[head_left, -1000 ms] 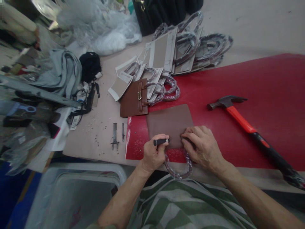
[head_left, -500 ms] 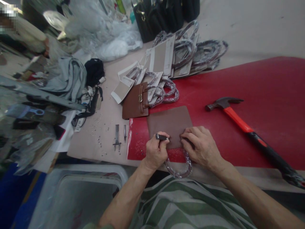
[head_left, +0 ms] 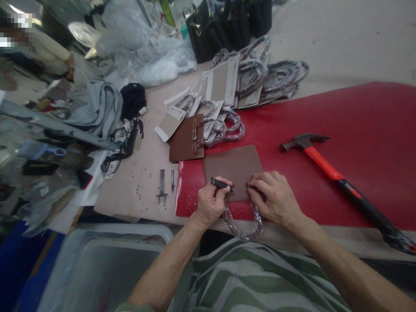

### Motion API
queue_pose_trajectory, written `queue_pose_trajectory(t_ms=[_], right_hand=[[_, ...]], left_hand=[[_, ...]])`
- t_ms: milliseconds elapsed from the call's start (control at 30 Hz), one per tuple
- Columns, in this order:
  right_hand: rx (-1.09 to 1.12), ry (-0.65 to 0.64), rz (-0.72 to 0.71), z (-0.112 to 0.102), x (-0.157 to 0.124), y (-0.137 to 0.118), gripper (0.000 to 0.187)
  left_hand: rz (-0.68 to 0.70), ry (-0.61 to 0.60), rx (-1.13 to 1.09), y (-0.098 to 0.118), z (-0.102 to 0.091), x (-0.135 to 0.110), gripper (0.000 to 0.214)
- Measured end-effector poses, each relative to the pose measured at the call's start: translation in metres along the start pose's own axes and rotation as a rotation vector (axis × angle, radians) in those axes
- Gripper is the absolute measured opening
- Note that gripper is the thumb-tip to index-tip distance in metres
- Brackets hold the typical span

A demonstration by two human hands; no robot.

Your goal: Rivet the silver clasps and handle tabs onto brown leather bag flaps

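Observation:
A flat brown leather bag panel (head_left: 233, 168) lies on the red mat (head_left: 341, 125). Its plastic-wrapped curved handle (head_left: 242, 227) hangs toward me over the table edge. My left hand (head_left: 209, 203) is closed around a short dark metal punch tool (head_left: 219, 183), its tip resting on the panel's near edge. My right hand (head_left: 276, 197) presses down on the panel's near right corner with bent fingers, just beside the tool.
A hammer (head_left: 328, 169) with a red and black handle lies on the mat to the right. A finished brown bag (head_left: 187, 138), stacked panels with wrapped handles (head_left: 240, 78), two small metal tools (head_left: 164, 184), black bags (head_left: 227, 21) and cloth clutter (head_left: 97, 108) lie beyond and left. A grey bin (head_left: 107, 268) sits below.
My left hand has tilted the punch tool and brought its tip against the panel edge. The right hand stays pressed on the panel. The view shifted slightly.

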State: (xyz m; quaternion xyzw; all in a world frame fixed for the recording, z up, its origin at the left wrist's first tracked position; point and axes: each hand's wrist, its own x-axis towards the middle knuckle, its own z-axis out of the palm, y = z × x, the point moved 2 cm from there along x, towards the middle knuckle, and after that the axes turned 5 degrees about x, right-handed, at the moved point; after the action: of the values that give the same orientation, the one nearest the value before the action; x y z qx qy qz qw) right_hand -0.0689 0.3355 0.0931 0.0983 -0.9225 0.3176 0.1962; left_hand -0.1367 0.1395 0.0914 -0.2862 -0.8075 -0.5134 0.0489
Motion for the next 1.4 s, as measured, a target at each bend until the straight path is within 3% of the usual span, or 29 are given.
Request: queue_pose_trajectory(t_ms=[100, 400, 733, 1200, 1300, 1400], right_hand=[[-0.009, 0.001, -0.008, 0.0, 0.0, -0.001, 0.008], [0.003, 0.001, 0.013, 0.0, 0.0, 0.0, 0.011], [-0.023, -0.007, -0.004, 0.001, -0.001, 0.001, 0.01], [0.008, 0.011, -0.001, 0.0, 0.0, -0.002, 0.012], [0.063, 0.084, 0.031, -0.013, 0.002, 0.001, 0.013], [-0.08, 0.23, 0.086, -0.048, -0.004, 0.015, 0.017]], left_hand=[[0.036, -0.032, 0.024, 0.001, -0.002, 0.002, 0.012], [-0.054, -0.071, -0.049, -0.006, -0.006, 0.003, 0.01], [0.136, 0.039, 0.152, 0.003, 0.0, -0.005, 0.012], [0.256, -0.019, 0.169, 0.001, 0.007, 0.0, 0.012], [0.242, -0.024, 0.144, 0.002, 0.008, 0.001, 0.012], [0.227, -0.018, 0.111, 0.003, 0.007, 0.001, 0.012]])
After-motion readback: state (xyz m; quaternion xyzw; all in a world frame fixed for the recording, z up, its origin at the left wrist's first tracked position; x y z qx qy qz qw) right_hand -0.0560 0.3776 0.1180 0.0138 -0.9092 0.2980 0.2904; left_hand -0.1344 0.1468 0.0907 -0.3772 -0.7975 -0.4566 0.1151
